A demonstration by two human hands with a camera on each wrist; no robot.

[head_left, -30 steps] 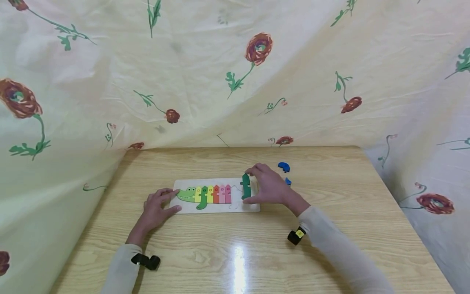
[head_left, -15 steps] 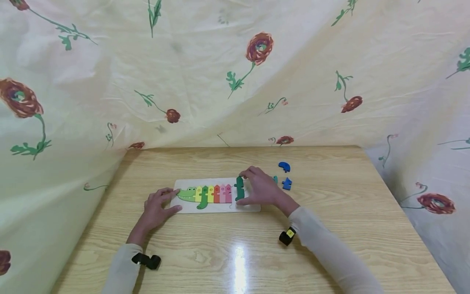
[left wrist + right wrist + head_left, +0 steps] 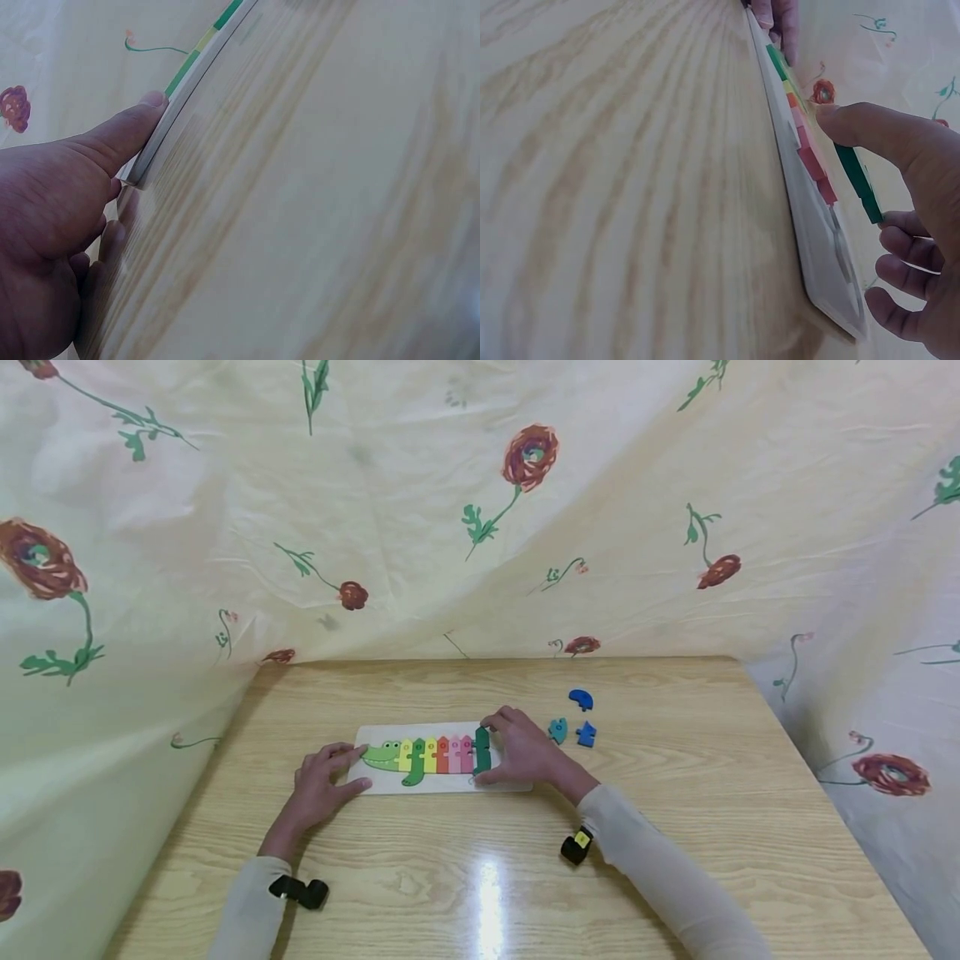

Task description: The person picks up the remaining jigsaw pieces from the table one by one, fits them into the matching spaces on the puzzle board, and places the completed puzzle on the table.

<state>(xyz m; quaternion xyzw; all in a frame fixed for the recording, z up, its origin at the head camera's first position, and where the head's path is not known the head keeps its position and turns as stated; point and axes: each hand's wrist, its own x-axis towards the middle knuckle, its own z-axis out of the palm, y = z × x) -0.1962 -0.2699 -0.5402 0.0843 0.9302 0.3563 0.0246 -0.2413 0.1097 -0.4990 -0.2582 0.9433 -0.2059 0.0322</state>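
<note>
A white puzzle board (image 3: 442, 787) with a crocodile lies on the table. Its left end shows the light green head (image 3: 381, 760), followed by yellow, green, red and pink pieces (image 3: 454, 757). My left hand (image 3: 317, 787) holds that end, thumb at the near edge and fingers toward the far edge; in the left wrist view the thumb (image 3: 124, 135) lies along the board's side. My right hand (image 3: 528, 752) pinches a dark green puzzle piece (image 3: 482, 753) lengthwise between thumb and fingers. In the right wrist view this green piece (image 3: 859, 184) is tilted above the board, beside the pink pieces.
Right of the board, behind my right hand, lie three loose puzzle pieces: a teal one (image 3: 557, 731), a blue one (image 3: 587, 734) and a curved blue one (image 3: 581, 699). The wooden table (image 3: 420, 877) ends at a flowered cloth (image 3: 420, 527) at the back.
My right hand has moved left with the dark green piece, now next to the last pink piece. The teal and blue pieces have come into full view behind it. The left hand stays put.
</note>
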